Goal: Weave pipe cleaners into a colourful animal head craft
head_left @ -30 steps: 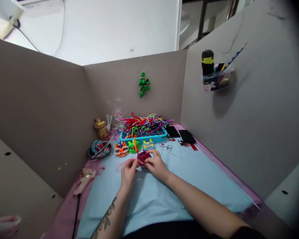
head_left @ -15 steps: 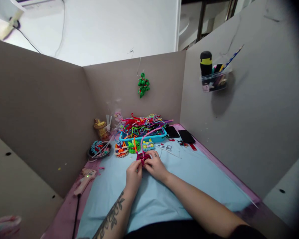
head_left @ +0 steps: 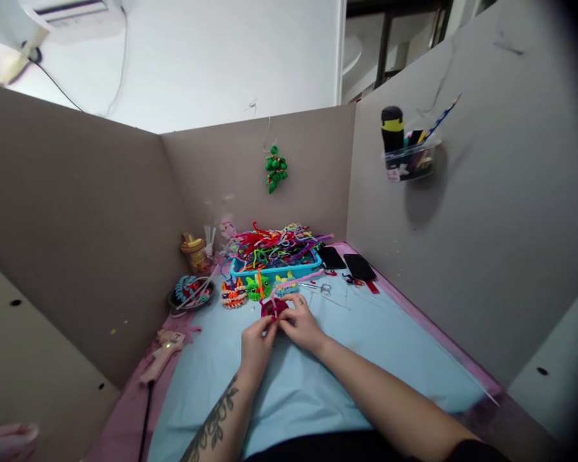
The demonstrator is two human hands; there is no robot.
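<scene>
Between my hands is a dark magenta piece (head_left: 271, 308) bent from fuzzy pipe cleaners. My left hand (head_left: 257, 341) pinches its near edge, thumb and fingertips together. From the other side my right hand (head_left: 302, 326) grips it, fingers curled over its right part. A long pink pipe cleaner (head_left: 296, 281) runs from the piece toward the back right, and a short orange one (head_left: 260, 284) sticks up behind it. Just beyond stand an orange-and-cream figure (head_left: 234, 294), a green figure (head_left: 256, 287) and a pale blue figure with yellow ears (head_left: 285, 285), all of pipe cleaners.
A blue tray (head_left: 274, 272) heaped with colourful pipe cleaners is at the back. Scissors (head_left: 322, 289) and two dark phones (head_left: 359, 267) lie to its right. At left are a dark bowl (head_left: 178, 304) and a pink glue gun (head_left: 162, 359). Grey panels (head_left: 264, 212) enclose the table.
The pink pipe cleaner, which arched upward, now lies lower and slants to the right over the pale blue figure. Both hands keep hold of the magenta piece and have barely moved.
</scene>
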